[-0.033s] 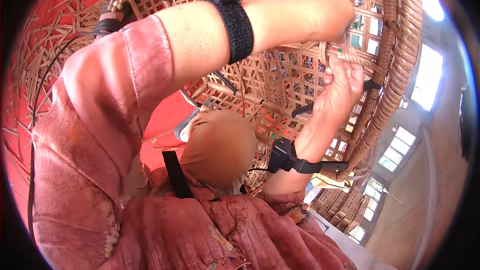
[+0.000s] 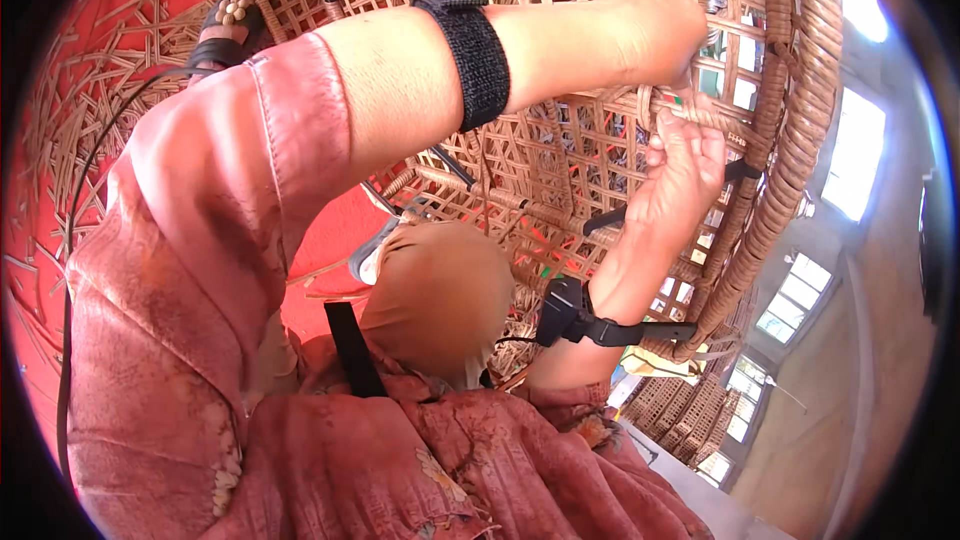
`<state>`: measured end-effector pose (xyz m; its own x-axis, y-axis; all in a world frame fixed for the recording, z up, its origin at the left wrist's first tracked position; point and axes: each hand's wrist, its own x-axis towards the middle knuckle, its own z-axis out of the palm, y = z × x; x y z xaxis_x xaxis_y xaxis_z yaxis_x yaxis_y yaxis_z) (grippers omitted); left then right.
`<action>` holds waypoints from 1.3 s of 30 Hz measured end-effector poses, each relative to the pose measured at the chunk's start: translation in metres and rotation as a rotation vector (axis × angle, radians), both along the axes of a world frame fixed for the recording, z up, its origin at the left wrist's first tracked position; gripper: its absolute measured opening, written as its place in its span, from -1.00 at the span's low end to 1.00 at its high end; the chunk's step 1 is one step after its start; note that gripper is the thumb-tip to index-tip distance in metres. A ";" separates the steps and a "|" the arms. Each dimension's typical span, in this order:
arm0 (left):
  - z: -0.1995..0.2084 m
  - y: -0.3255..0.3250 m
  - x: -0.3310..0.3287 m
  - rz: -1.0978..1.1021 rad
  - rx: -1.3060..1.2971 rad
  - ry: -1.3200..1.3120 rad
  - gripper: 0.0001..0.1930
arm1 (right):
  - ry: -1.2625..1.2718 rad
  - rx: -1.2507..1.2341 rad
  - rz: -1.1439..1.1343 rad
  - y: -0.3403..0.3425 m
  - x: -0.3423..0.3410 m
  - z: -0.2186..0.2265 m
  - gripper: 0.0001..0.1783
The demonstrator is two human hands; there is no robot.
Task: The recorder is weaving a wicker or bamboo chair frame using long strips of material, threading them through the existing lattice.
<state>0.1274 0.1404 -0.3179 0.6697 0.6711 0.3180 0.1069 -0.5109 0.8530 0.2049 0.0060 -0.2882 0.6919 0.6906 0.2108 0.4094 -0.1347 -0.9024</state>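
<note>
The fingers (image 2: 668, 135) of the right hand (image 2: 680, 175) are curled shut, pinching a thin cane strip (image 2: 690, 118) against the woven rattan frame (image 2: 560, 155). Just above it, the left hand (image 2: 655, 35) presses on the same lattice, its fingers closed around a wrapped strand; the grip itself is partly hidden. The frame fills the upper right, bordered by a thick bound rim (image 2: 800, 120). Black bands (image 2: 475, 60) circle both forearms. Loose cane scraps (image 2: 60, 140) lie on the red floor (image 2: 40, 270) at left.
</note>
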 end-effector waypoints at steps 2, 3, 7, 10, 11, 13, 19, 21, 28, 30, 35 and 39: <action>-0.004 -0.001 0.001 0.026 -0.041 -0.015 -0.63 | 0.019 -0.022 0.026 0.000 0.002 0.000 -0.67; -0.006 -0.001 0.002 0.047 -0.080 -0.033 -0.62 | 0.019 -0.063 0.063 0.000 0.004 0.002 -0.63; -0.006 -0.002 0.001 0.015 -0.119 -0.011 -0.59 | -0.142 -0.222 0.068 -0.001 0.018 0.007 -0.58; -0.003 -0.003 0.003 0.006 -0.087 0.007 -0.62 | -0.157 -0.221 0.061 -0.004 0.020 0.007 -0.67; -0.002 -0.002 0.003 -0.002 -0.074 0.010 -0.66 | -0.167 -0.195 0.073 -0.005 0.021 0.006 -0.73; -0.001 0.003 0.006 -0.008 -0.062 0.017 -0.69 | -0.247 -0.274 0.062 -0.003 0.019 0.007 -0.77; -0.001 0.008 0.011 -0.057 -0.341 0.045 -0.71 | -0.146 -0.205 0.182 0.011 -0.032 -0.015 -0.86; -0.001 0.014 0.009 -0.045 -0.401 0.043 -0.72 | -0.151 -0.112 0.162 0.014 -0.042 -0.025 -0.85; -0.002 0.019 -0.001 -0.178 -0.313 0.063 -0.63 | 0.082 0.196 -0.136 0.017 0.002 -0.014 -0.74; -0.002 0.013 -0.014 -0.222 -0.300 0.002 -0.68 | 0.114 0.115 -0.153 0.023 0.009 -0.012 -0.73; -0.015 0.004 -0.032 -0.360 -0.425 -0.058 -0.68 | 0.181 0.101 -0.089 0.036 0.009 -0.009 -0.81; -0.029 -0.011 -0.051 -0.671 -0.927 -0.299 -0.66 | 0.139 0.090 -0.042 0.029 0.022 -0.007 -0.85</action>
